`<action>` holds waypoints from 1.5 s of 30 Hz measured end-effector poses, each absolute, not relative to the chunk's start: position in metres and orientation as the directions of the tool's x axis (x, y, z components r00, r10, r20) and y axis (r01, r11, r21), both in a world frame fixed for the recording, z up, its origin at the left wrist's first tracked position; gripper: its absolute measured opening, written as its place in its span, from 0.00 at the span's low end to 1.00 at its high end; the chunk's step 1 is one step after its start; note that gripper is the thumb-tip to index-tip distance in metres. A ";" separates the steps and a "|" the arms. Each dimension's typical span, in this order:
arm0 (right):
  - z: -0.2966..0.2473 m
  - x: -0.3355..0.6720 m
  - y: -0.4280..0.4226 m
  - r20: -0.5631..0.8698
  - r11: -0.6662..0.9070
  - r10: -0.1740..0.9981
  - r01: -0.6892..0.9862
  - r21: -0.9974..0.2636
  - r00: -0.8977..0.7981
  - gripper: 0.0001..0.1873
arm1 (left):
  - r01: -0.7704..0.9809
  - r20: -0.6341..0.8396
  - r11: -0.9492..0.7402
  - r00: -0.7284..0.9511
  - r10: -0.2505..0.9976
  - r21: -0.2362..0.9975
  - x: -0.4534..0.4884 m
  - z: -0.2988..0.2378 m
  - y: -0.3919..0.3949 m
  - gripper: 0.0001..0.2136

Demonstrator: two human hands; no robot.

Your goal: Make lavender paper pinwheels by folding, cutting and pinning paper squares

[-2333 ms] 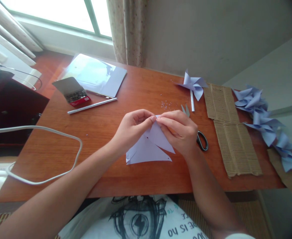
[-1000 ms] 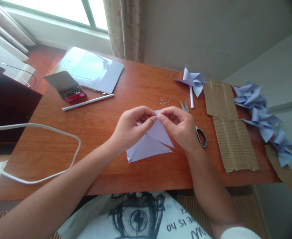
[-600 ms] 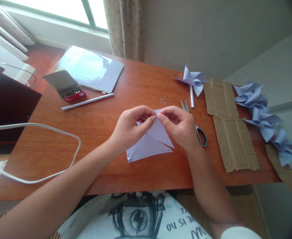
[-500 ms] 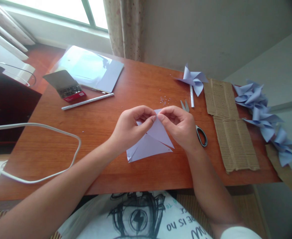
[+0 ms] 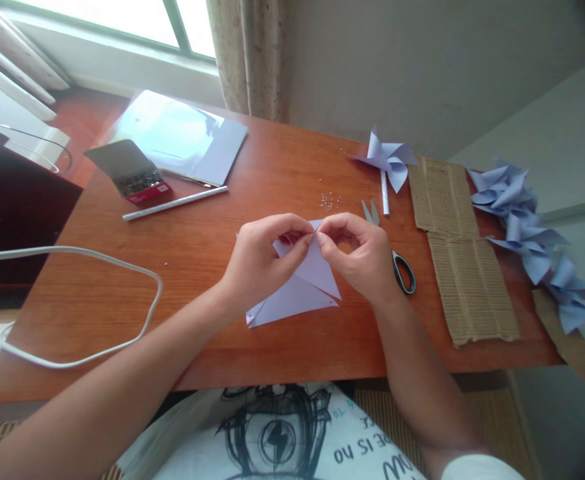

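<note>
A pale lilac cut paper sheet (image 5: pixel 300 297) with triangular flaps lies on the wooden table (image 5: pixel 212 333) in front of me. My left hand (image 5: pixel 260 260) pinches a folded flap tip at the sheet's top. My right hand (image 5: pixel 362 257) pinches the same spot from the other side, fingertips almost touching the left hand's. Both hands rest over the sheet's upper part, fingers closed. Whatever small thing may sit between the fingertips is too small to make out.
Scissors (image 5: pixel 397 263) lie just right of my right hand. A finished pinwheel (image 5: pixel 386 163), corrugated cardboard (image 5: pixel 465 267), and several pinwheels (image 5: pixel 532 240) are to the right. A pin box (image 5: pixel 140 183), a white stick (image 5: pixel 175 203), paper sheets (image 5: pixel 182 137) and a white cable (image 5: pixel 72 307) are to the left.
The sheet's lower corners have shifted slightly left and up as the flap is drawn in. My right fingers have curled tighter at the pinch point. Earlier, the head view shifted slightly.
</note>
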State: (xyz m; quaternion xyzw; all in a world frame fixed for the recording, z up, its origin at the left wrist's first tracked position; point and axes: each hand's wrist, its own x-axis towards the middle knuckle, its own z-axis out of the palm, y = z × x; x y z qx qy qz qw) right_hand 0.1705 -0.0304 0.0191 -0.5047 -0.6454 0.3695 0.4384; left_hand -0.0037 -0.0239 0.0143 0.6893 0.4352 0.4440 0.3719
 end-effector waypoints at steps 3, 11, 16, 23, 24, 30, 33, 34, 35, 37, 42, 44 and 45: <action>0.019 0.170 -0.030 0.202 0.227 0.974 0.350 -0.909 -0.105 0.04 | 0.266 0.292 -0.349 0.231 0.928 0.899 -0.004 0.014 -0.024 0.03; 0.022 0.169 -0.033 0.265 0.299 0.954 0.423 -0.855 -0.138 0.04 | 0.287 0.273 -0.337 0.240 0.932 0.897 -0.005 0.017 -0.023 0.03; 0.022 0.169 -0.032 0.266 0.298 0.955 0.432 -0.851 -0.134 0.04 | 0.302 0.299 -0.365 0.244 0.923 0.881 -0.006 0.017 -0.023 0.04; 0.020 0.170 -0.031 0.233 0.266 0.964 0.388 -0.882 -0.131 0.04 | 0.289 0.283 -0.353 0.256 0.924 0.890 -0.006 0.017 -0.022 0.05; 0.020 0.170 -0.031 0.233 0.267 0.963 0.386 -0.883 -0.134 0.04 | 0.288 0.282 -0.351 0.255 0.925 0.891 -0.006 0.018 -0.022 0.05; 0.020 0.170 -0.032 0.230 0.266 0.963 0.385 -0.884 -0.137 0.03 | 0.319 0.248 -0.314 0.231 0.941 0.894 -0.005 0.018 -0.022 0.03; 0.021 0.171 -0.032 0.250 0.290 0.957 0.405 -0.867 -0.150 0.03 | 0.339 0.246 -0.315 0.231 0.941 0.886 -0.005 0.018 -0.023 0.03; 0.021 0.171 -0.032 0.264 0.305 0.952 0.420 -0.855 -0.155 0.03 | 0.347 0.246 -0.317 0.233 0.941 0.883 -0.005 0.018 -0.023 0.03; 0.021 0.172 -0.032 0.281 0.323 0.946 0.439 -0.838 -0.159 0.03 | 0.353 0.248 -0.320 0.234 0.940 0.879 -0.005 0.018 -0.023 0.03; 0.022 0.172 -0.032 0.316 0.357 0.934 0.482 -0.800 -0.168 0.03 | 0.362 0.254 -0.328 0.237 0.938 0.873 -0.006 0.018 -0.023 0.04; 0.023 0.173 -0.032 0.361 0.412 0.910 0.543 -0.732 -0.203 0.04 | 0.383 0.276 -0.352 0.241 0.931 0.854 -0.005 0.018 -0.023 0.04; 0.023 0.173 -0.032 0.366 0.418 0.907 0.565 -0.712 -0.209 0.04 | 0.392 0.282 -0.359 0.240 0.929 0.847 -0.005 0.018 -0.023 0.04; 0.024 0.173 -0.032 0.367 0.419 0.906 0.573 -0.704 -0.211 0.04 | 0.397 0.286 -0.362 0.239 0.928 0.844 -0.005 0.018 -0.023 0.04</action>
